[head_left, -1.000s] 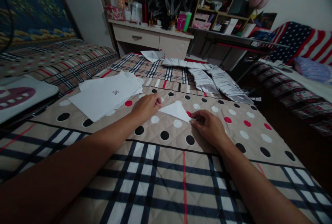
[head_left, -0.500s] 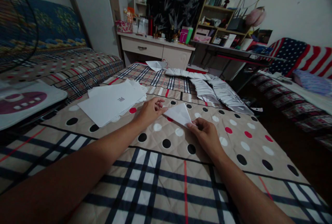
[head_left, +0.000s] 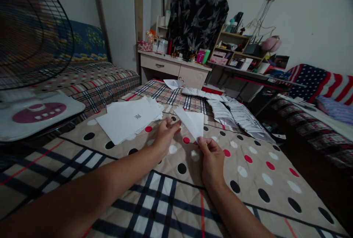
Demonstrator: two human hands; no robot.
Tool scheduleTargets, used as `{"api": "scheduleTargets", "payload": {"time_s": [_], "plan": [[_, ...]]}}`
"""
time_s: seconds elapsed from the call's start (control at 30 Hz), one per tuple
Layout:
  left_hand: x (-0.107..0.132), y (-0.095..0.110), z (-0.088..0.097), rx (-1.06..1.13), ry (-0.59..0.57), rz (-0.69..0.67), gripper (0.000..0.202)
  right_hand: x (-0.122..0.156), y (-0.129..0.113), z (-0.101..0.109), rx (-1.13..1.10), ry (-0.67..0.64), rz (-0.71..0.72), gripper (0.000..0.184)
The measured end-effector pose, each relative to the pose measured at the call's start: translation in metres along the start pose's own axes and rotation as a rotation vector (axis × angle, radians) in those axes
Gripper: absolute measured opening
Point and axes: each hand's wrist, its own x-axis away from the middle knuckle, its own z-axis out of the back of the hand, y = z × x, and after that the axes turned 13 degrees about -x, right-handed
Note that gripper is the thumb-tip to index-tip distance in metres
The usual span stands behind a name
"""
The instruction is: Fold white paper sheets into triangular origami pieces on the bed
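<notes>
Paper (head_left: 196,122), folded, one corner pinched

Right hand (head_left: 213,157): thumb and fingers clamped on the near corner. Left hand (head_left: 167,135): fingers loosely apart, near the paper's left edge; contact cannot be told. Location: over dotted quilt (head_left: 252,177), between sheets (head_left: 121,117), left, and folded pieces (head_left: 242,116), right. Risk: the single-corner hold may let folds spring open; the fan (head_left: 33,39), if running, may scatter the loose sheets
</notes>
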Motion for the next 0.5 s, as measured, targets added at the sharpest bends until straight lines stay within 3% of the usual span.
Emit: {"api": "scheduleTargets", "payload": {"time_s": [0.17, 0.5], "plan": [[0.005, 0.005, -0.003, 0.191, -0.105, 0.035, 0.018, 0.005, -0.003, -0.003, 0.082, -0.033, 0.017, 0.029], [0.025, 0.016, -0.015, 0.069, -0.24, -0.115, 0.031, 0.005, 0.002, -0.006, 0.107, -0.033, 0.009, 0.035]]}}
